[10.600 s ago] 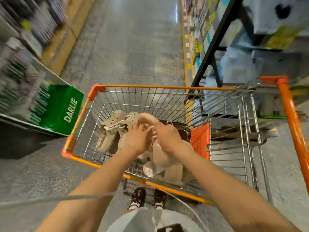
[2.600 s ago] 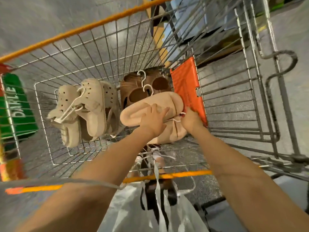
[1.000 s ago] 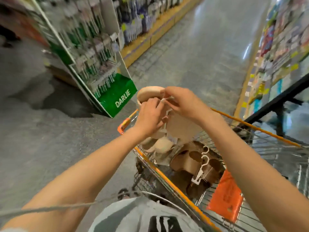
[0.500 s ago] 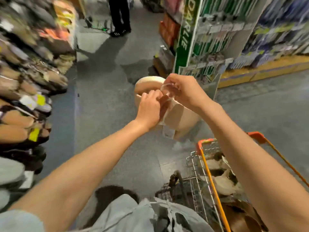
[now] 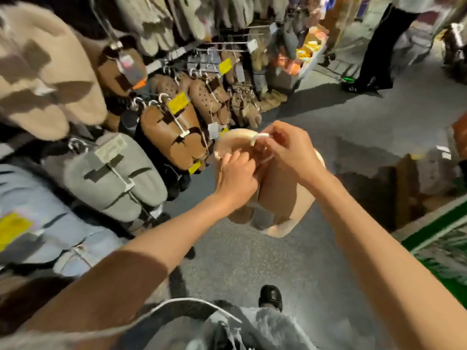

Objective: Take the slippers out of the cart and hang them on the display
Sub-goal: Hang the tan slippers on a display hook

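Left hand and right hand both grasping beige slippers by white hanger, beside display hung with brown pairs

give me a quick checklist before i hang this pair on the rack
1. Pair in hand: ok. The left hand and right hand both hold the beige slippers near the top.
2. Hook free: ok. The white hook sticks out above the right hand's grip.
3. Both slippers attached to the hook: cannot tell, the hands cover the join.
4. Rack within reach: ok. The brown slippers hang just left of the hands.
5. Free peg for this pair: cannot tell. The visible pegs carry pairs and the rack is blurred.
6. Matching beige row: cannot tell.
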{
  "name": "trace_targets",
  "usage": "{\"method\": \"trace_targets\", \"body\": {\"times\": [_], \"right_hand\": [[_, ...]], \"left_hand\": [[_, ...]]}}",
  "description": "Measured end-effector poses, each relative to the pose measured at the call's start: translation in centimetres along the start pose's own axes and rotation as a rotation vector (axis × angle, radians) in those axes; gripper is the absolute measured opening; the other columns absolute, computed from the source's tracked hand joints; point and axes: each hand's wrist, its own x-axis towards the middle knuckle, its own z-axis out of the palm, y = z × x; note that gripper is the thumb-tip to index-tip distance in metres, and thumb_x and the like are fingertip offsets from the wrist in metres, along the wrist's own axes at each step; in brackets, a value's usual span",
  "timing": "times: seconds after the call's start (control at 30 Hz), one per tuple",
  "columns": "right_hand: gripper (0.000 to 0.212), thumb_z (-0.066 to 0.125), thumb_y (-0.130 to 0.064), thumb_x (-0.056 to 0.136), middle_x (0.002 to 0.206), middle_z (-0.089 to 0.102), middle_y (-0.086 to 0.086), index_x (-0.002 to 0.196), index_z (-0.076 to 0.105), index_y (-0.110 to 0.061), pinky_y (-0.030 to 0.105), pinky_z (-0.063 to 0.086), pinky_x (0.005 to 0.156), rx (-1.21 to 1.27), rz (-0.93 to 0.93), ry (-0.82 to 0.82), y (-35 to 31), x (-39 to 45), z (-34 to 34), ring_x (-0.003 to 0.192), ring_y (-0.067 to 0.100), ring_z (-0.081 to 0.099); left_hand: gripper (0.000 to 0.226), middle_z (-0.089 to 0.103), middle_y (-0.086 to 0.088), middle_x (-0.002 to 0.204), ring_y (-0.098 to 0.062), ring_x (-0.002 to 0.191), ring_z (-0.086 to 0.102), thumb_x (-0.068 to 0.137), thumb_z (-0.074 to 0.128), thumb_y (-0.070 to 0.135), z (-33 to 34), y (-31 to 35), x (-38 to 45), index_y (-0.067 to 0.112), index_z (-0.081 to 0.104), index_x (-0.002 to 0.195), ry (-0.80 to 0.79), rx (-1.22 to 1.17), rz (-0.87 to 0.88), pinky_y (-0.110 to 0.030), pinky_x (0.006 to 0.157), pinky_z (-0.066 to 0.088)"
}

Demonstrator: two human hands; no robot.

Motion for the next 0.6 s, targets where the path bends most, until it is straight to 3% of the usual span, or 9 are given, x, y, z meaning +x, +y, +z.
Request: {"method": "trace_targets", "body": {"times": [0.07, 0.17, 0.3, 0.4, 0.47, 0.53, 0.6], "right_hand": [[0.017, 0.057, -0.017, 0.091, 0.087, 0.068, 0.014, 0.093, 0.064, -0.002, 0.035, 0.047, 0.075, 0.065, -0.096, -0.101, 0.0, 3.0, 1.6, 0.08, 0.024, 0.061], [0.018, 0.054, -0.015, 0.092, 0.085, 0.068, 0.015, 0.091, 0.063, 0.0, 0.04, 0.047, 0.076, 0.132, -0.268, -0.261, -0.9, 7.0, 3.9, 0.081, 0.026, 0.062], [0.019, 0.05, -0.016, 0.093, 0.082, 0.067, 0.011, 0.088, 0.064, -0.004, 0.033, 0.043, 0.073, 0.218, -0.432, -0.424, -2.7, 10.5, 6.4, 0.077, 0.017, 0.059], [0.021, 0.046, -0.019, 0.093, 0.068, 0.059, -0.008, 0.078, 0.058, -0.012, 0.022, 0.042, 0.07, 0.366, -0.541, -0.489, -4.9, 11.7, 7.9, 0.065, 0.001, 0.054], [0.021, 0.047, -0.017, 0.094, 0.065, 0.057, -0.012, 0.077, 0.058, -0.013, 0.026, 0.044, 0.07, 0.471, -0.54, -0.515, -6.5, 12.5, 9.1, 0.064, 0.003, 0.054], [0.022, 0.047, -0.016, 0.093, 0.064, 0.058, -0.003, 0.08, 0.061, -0.005, 0.032, 0.046, 0.068, 0.572, -0.517, -0.529, -8.3, 13.5, 10.1, 0.063, 0.012, 0.055], [0.02, 0.047, -0.015, 0.093, 0.064, 0.057, 0.001, 0.08, 0.062, -0.009, 0.036, 0.047, 0.064, 0.657, -0.516, -0.555, -10.3, 14.5, 10.9, 0.061, 0.016, 0.054]], "left_hand": [[0.021, 0.056, -0.011, 0.064, -0.029, 0.065, 0.058, 0.072, 0.045, 0.015, -0.8, -1.9, 0.2, 0.004, 0.059, 0.061, 0.032, 0.053, -0.085, -0.034, 0.061, 0.019], [0.025, 0.056, -0.008, 0.065, -0.026, 0.063, 0.059, 0.073, 0.04, 0.022, -2.6, -4.3, 0.5, 0.008, 0.056, 0.059, 0.102, 0.13, -0.215, -0.033, 0.058, 0.017], [0.029, 0.06, -0.007, 0.073, -0.027, 0.072, 0.062, 0.082, 0.04, 0.026, -4.1, -6.2, 0.1, 0.011, 0.061, 0.07, 0.149, 0.255, -0.39, -0.032, 0.063, 0.022], [0.035, 0.065, -0.008, 0.081, -0.028, 0.077, 0.063, 0.086, 0.04, 0.032, -5.5, -6.7, -0.5, 0.012, 0.068, 0.079, 0.231, 0.286, -0.538, -0.034, 0.067, 0.031], [0.035, 0.069, -0.008, 0.085, -0.029, 0.077, 0.064, 0.086, 0.046, 0.036, -6.6, -7.5, -1.2, 0.012, 0.071, 0.09, 0.29, 0.283, -0.59, -0.035, 0.067, 0.034], [0.042, 0.071, -0.01, 0.09, -0.03, 0.079, 0.064, 0.081, 0.05, 0.041, -8.2, -8.5, -1.9, 0.01, 0.07, 0.101, 0.306, 0.273, -0.657, -0.036, 0.069, 0.044], [0.046, 0.069, -0.013, 0.1, -0.032, 0.09, 0.063, 0.083, 0.049, 0.041, -10.0, -10.1, -2.7, 0.008, 0.065, 0.111, 0.313, 0.24, -0.767, -0.04, 0.08, 0.048]]}}
